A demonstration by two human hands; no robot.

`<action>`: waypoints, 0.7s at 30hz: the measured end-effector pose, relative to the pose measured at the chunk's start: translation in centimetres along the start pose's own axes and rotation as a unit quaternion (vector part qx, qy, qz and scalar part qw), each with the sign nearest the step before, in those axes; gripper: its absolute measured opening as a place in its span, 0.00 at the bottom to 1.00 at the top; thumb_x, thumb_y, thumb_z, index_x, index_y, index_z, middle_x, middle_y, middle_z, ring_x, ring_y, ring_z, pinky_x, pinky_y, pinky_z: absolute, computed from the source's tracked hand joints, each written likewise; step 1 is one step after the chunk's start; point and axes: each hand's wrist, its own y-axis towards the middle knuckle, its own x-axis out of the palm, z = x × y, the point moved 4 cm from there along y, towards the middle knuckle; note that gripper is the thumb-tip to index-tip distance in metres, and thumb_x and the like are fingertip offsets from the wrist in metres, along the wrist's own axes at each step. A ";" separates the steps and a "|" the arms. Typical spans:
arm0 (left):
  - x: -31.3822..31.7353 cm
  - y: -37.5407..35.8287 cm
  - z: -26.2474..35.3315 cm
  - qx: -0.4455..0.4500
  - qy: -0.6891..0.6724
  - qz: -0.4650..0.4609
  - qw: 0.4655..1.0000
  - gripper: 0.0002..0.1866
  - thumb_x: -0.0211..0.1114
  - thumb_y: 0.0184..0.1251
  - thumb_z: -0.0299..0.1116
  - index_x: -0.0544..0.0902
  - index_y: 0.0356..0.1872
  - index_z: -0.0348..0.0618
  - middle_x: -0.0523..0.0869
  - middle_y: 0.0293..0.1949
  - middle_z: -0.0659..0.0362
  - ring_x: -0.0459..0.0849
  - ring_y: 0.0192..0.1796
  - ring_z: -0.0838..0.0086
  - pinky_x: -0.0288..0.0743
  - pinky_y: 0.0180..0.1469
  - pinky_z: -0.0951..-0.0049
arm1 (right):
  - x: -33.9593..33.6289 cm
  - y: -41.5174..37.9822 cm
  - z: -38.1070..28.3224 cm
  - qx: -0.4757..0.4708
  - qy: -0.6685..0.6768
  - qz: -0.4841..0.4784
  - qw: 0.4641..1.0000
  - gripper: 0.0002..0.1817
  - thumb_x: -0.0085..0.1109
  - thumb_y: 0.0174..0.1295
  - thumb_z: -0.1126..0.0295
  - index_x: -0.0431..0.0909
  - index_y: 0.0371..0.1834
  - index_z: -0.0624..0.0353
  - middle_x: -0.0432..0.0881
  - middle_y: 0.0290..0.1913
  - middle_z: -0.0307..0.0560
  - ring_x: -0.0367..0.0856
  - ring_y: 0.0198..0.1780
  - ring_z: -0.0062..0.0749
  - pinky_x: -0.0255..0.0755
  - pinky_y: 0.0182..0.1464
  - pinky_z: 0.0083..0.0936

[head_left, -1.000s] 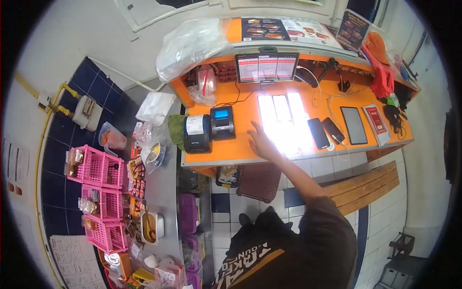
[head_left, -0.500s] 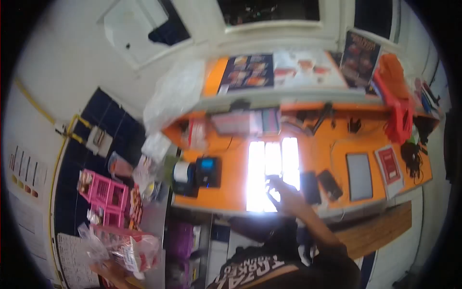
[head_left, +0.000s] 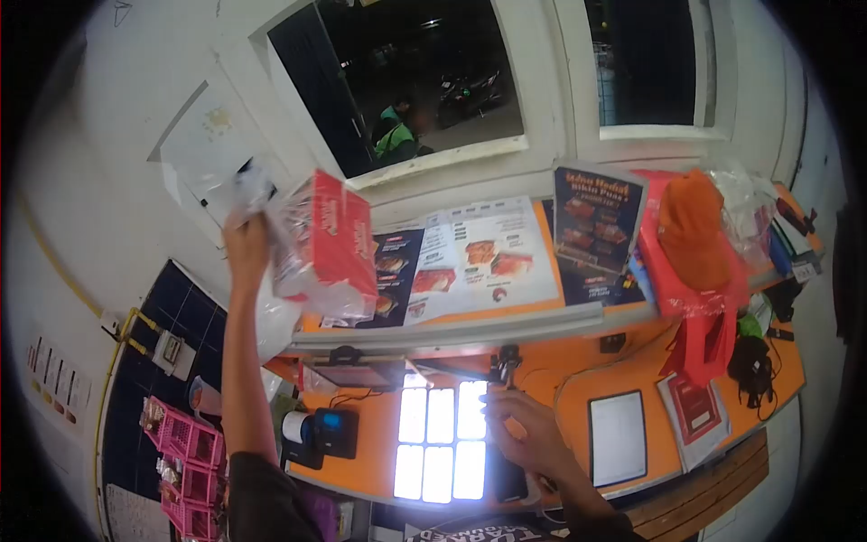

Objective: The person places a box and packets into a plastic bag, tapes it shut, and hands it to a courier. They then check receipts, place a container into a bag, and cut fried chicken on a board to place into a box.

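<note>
My left hand [head_left: 247, 230] is closed round the top of a clear plastic bag, raised at the left end of the upper counter. Inside the bag is a red box [head_left: 339, 239] with white lettering, over the counter's left end beside the menu sheets [head_left: 483, 257]. My right hand [head_left: 519, 425] hovers at the right edge of a brightly lit screen [head_left: 441, 443] on the lower orange desk. Its fingers are bent and partly spread, with nothing visible in them.
A card printer [head_left: 298, 429] and small terminal [head_left: 337, 432] stand left of the screen. A tablet [head_left: 618, 438], red booklet [head_left: 697, 415] and cables lie right. An orange cap [head_left: 691, 226] tops a pink-red bag. Pink baskets [head_left: 191, 452] stand at lower left. Outside the window, a person [head_left: 395, 135] is visible.
My left hand has lifted the bagged box from the lower left up to the upper counter. My right hand has shifted to the screen's right edge. The view has tilted upward.
</note>
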 end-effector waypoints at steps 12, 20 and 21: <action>19.4 0.1 -2.3 0.120 -0.057 -0.188 0.973 0.13 0.55 0.63 0.34 0.80 0.36 0.32 0.83 0.32 0.38 0.83 0.36 0.47 0.73 0.40 0.54 | -3.3 6.6 1.9 -0.014 -0.032 -0.015 0.999 0.09 0.62 0.56 0.83 0.80 0.39 0.64 0.84 0.47 0.53 0.85 0.38 0.32 0.78 0.39 0.23; 15.4 -3.2 -1.6 -0.040 0.033 -0.192 0.980 0.30 0.53 0.73 0.51 0.75 0.58 0.29 0.82 0.53 0.41 0.83 0.52 0.56 0.76 0.51 0.62 | -1.5 14.8 1.1 0.029 -0.111 -0.083 0.990 0.15 0.62 0.61 0.74 0.76 0.50 0.66 0.82 0.52 0.58 0.83 0.51 0.45 0.78 0.52 0.33; 14.8 -4.2 -1.2 -0.154 -0.075 -0.240 0.956 0.29 0.52 0.74 0.50 0.74 0.59 0.31 0.82 0.53 0.44 0.83 0.53 0.58 0.76 0.53 0.63 | -0.8 15.9 1.4 0.034 -0.101 -0.090 0.990 0.18 0.60 0.63 0.71 0.73 0.54 0.66 0.81 0.52 0.59 0.83 0.52 0.46 0.77 0.53 0.35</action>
